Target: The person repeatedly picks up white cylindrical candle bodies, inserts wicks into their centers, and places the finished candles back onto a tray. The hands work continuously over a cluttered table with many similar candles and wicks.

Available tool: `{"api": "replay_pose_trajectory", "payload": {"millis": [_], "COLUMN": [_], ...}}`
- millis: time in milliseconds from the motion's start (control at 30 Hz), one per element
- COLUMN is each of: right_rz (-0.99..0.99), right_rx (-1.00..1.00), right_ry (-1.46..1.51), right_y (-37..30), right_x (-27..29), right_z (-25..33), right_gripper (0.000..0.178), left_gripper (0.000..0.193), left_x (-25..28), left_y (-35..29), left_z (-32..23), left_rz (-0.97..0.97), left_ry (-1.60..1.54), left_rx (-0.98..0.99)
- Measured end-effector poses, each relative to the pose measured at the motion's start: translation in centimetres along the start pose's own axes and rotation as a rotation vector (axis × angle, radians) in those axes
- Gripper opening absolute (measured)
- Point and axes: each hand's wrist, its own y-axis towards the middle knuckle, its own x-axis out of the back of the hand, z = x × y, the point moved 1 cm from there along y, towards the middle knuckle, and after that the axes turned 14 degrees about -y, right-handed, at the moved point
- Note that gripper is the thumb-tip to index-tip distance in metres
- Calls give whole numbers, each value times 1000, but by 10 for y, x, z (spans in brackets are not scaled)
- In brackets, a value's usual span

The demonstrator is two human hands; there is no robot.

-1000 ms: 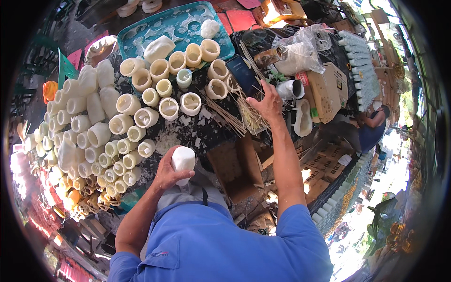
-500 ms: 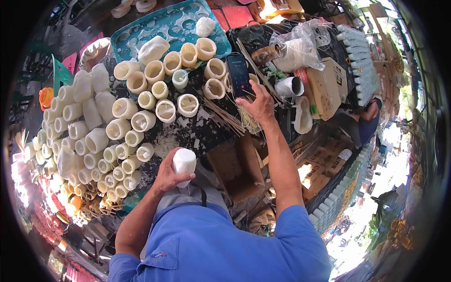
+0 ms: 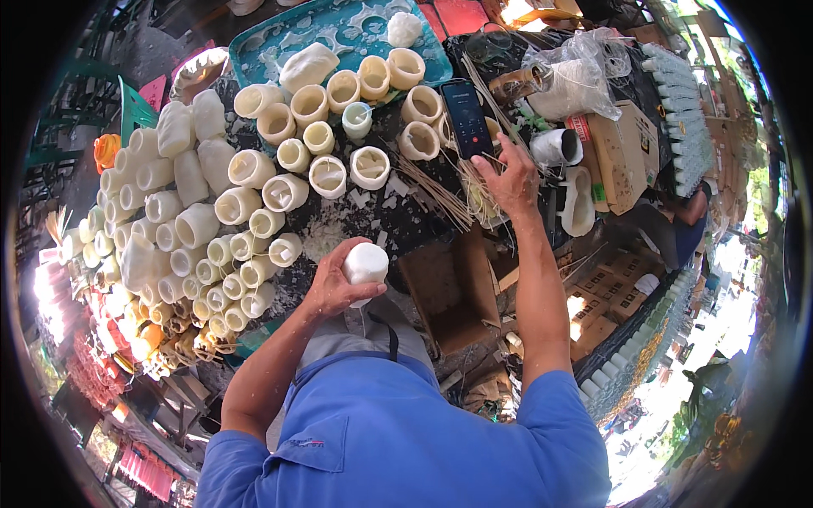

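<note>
My left hand (image 3: 334, 286) grips a white wax cylinder (image 3: 365, 263) just above my lap, near the table's front edge. My right hand (image 3: 510, 179) reaches forward and holds a dark smartphone (image 3: 467, 117) with a lit screen, raised over a bundle of thin sticks (image 3: 457, 195). Several hollow cream-coloured wax cups (image 3: 326, 173) stand on the dark worktable (image 3: 398, 216) just beyond my left hand.
A teal tray (image 3: 279, 42) with wax bits and a white lump sits at the back. Many wax cylinders are piled at left (image 3: 169, 220). A plastic bag (image 3: 576, 80), cardboard boxes (image 3: 622, 152) and white moulds crowd the right. A brown box (image 3: 453, 288) lies below the table edge.
My right hand has lifted the phone off the table and now holds it up over the sticks. The left hand keeps the white cylinder in about the same place.
</note>
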Motion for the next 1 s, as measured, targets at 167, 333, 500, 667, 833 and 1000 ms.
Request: {"api": "replay_pose_trajectory", "payload": {"millis": [167, 333, 500, 667, 833, 1000], "right_rz": [252, 323, 210, 46, 22, 62], "right_rx": [-223, 115, 376, 585, 587, 572], "right_ry": [171, 478, 446, 118, 103, 87], "right_y": [-38, -94, -114, -118, -123, -128], "right_x": [21, 73, 116, 130, 128, 120], "right_z": [26, 90, 138, 153, 157, 161], "right_gripper": [46, 24, 27, 25, 23, 19], "left_gripper": [66, 56, 66, 55, 50, 52], "left_x": [-10, -20, -25, -31, -33, -35], "left_y": [4, 1, -8, -13, -19, -19], "left_z": [15, 3, -30, -40, -37, -32], "left_rz": [-86, -119, -87, -132, -129, -126], "left_ry": [-105, 23, 375, 442, 428, 463], "left_rx": [-10, -161, -579, -675, -622, -638]}}
